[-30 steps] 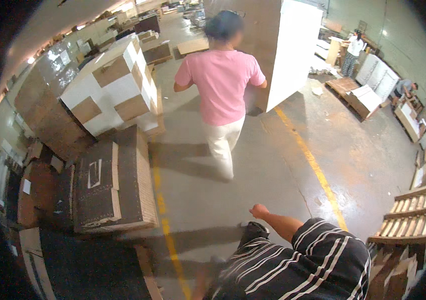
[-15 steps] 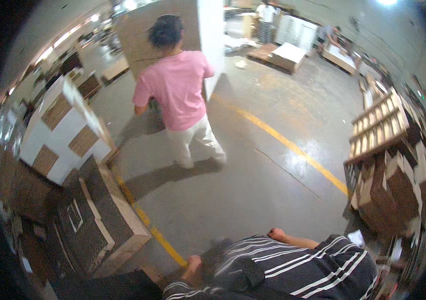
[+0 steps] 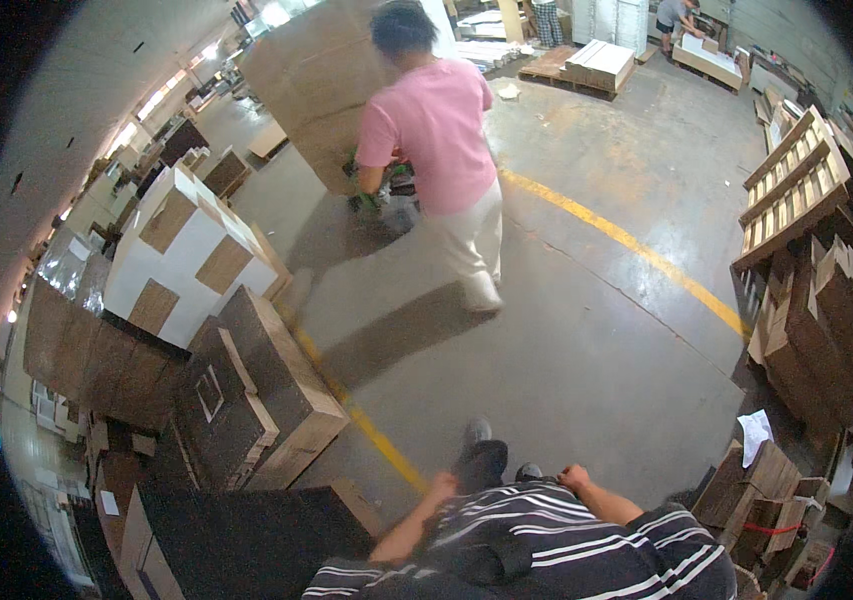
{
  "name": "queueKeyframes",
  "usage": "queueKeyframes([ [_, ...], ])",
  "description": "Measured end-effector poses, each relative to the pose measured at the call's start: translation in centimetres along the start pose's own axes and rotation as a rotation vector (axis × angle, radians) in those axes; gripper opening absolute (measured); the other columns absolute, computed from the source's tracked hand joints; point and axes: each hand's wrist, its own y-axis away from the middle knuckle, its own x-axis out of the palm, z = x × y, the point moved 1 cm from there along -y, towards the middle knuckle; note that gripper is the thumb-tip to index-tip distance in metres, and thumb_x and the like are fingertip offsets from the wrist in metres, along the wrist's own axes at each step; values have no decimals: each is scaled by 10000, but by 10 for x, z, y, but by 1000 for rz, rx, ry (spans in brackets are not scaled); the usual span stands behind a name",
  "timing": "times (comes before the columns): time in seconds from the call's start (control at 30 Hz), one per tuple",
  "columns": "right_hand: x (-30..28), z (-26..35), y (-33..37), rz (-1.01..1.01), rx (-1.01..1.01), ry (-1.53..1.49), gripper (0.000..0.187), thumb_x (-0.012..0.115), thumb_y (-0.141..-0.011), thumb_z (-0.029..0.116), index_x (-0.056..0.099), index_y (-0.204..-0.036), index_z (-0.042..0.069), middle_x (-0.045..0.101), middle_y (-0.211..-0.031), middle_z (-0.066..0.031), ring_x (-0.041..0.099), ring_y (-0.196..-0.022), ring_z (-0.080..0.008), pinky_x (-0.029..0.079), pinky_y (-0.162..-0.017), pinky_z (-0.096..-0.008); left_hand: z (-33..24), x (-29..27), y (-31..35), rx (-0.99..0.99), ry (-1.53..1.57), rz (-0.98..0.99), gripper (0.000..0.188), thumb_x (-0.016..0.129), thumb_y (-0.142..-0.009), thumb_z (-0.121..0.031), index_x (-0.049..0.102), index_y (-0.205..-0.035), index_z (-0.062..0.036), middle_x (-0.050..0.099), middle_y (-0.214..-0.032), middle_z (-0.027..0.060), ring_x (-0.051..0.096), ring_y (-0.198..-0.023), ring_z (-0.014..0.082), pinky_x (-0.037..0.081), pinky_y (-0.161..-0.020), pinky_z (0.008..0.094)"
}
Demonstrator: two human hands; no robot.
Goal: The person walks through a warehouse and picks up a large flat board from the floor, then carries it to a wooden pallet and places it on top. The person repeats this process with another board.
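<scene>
Left hand [image 3: 440,487] and right hand [image 3: 574,474] hang low at the wearer's front, above the striped shirt [image 3: 566,545]; both hold nothing, but finger spread cannot be told at this res. Nearest things: dark shoes [image 3: 481,460] on the concrete floor [image 3: 586,340], w/ a yellow floor line [image 3: 366,425] just left. Ahead, a person in a pink top [image 3: 436,130] stands at a tall cardboard stack [image 3: 316,80].

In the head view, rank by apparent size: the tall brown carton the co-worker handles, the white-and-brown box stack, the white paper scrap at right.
1. Tall brown carton, though farther off, so its lead is understated.
2. White-and-brown box stack.
3. White paper scrap, clearly smallest.
</scene>
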Motion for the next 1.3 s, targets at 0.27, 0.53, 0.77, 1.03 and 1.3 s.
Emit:
queueKeyframes([
  [0.27, 21, -58, 16, -67, 43, -50, 297, 588, -725, 342, 697, -842, 91, 668, -756, -122, 653, -722, -261, 514, -692, -359, 126, -17, 48, -176, -362, -2, 223, 543, -823, -196, 636, -965, -51, 650, -898, 140, 613, -805, 255, 469, -694, 375],
  [0.53, 51, -100, -16, -54, 63, 109, 272, 568, -707, 301, 683, -808, 76, 667, -795, -130, 648, -755, -300, 519, -672, -360, 140, -37, -1, 76, -41, -135, 189, 523, -784, -44, 640, -932, -27, 655, -831, 116, 623, -721, 202, 494, -616, 314],
  [0.77, 98, 19, 8, -100, -201, 281, 300, 516, -759, 279, 655, -876, 41, 642, -909, -188, 609, -874, -368, 491, -756, -435, 205, -50, 30, 47, 277, -277, 190, 550, -781, -66, 657, -937, -40, 667, -837, 110, 629, -690, 230, 492, -609, 314],
  [1.03, 137, 169, 30, -168, -196, 85, 361, 583, -782, 376, 655, -989, 90, 635, -962, -186, 604, -897, -372, 485, -787, -437, 343, -49, 119, -251, 87, -106, 183, 606, -739, -170, 656, -841, -27, 622, -725, 94, 552, -540, 253, 460, -507, 353],
  [1.3, 175, 252, -37, 48, -248, 283, 350, 633, -740, 360, 670, -958, 89, 643, -960, -183, 606, -914, -353, 485, -777, -411, 386, -112, 97, -327, 282, -153, 203, 601, -758, -185, 648, -874, -26, 622, -777, 105, 560, -581, 252, 460, -532, 361],
])
